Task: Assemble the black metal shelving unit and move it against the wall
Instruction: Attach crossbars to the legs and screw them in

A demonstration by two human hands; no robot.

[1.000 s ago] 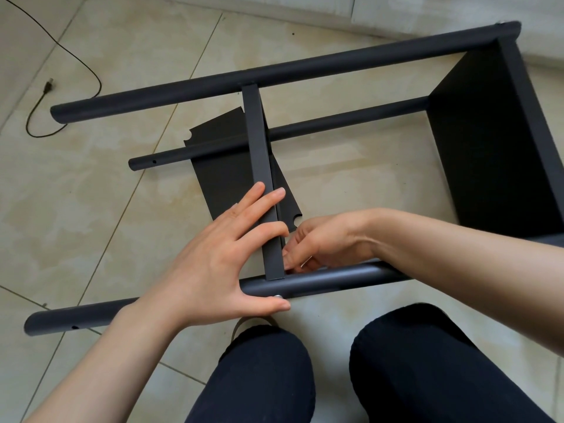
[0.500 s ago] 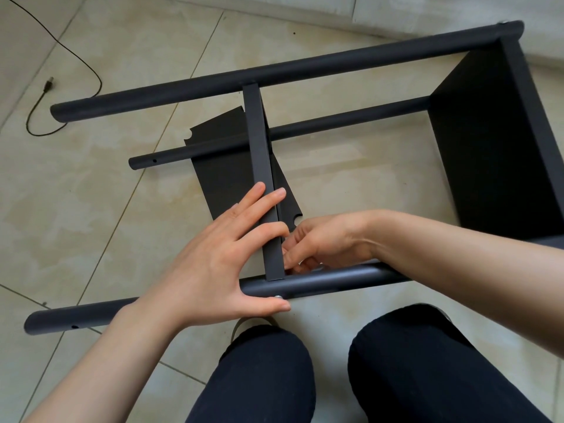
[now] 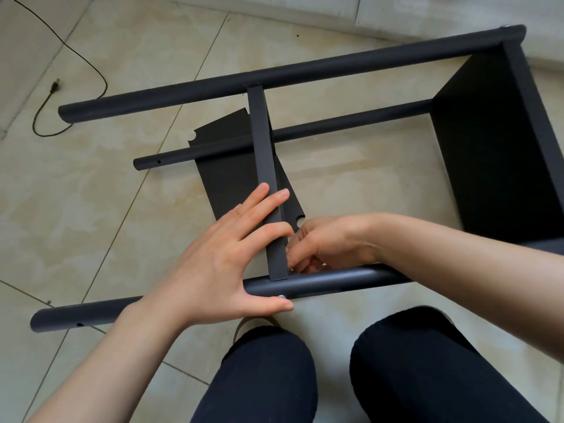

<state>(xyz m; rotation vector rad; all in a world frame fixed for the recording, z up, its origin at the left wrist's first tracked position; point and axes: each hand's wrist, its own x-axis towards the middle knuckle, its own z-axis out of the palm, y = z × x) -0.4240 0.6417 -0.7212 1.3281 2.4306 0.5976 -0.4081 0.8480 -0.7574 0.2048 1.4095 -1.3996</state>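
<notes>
Black frame (image 3: 305, 68): 3 tubes, 1 crossbar (image 3: 265, 166), 2 hands w/ left hand (image 3: 225, 264) on it.

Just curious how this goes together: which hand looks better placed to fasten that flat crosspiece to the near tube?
Probably the right hand: its curled fingers are already at the joint where the crosspiece meets the near tube. The left hand lies flat, steadying both.

A single head-worn camera is looking steeply down and forward from close above the person's knees (image 3: 268, 377), taking in the tiled floor (image 3: 91, 224) with wide-angle bending at the edges, and reaching as far as the wall base (image 3: 396, 13).
</notes>
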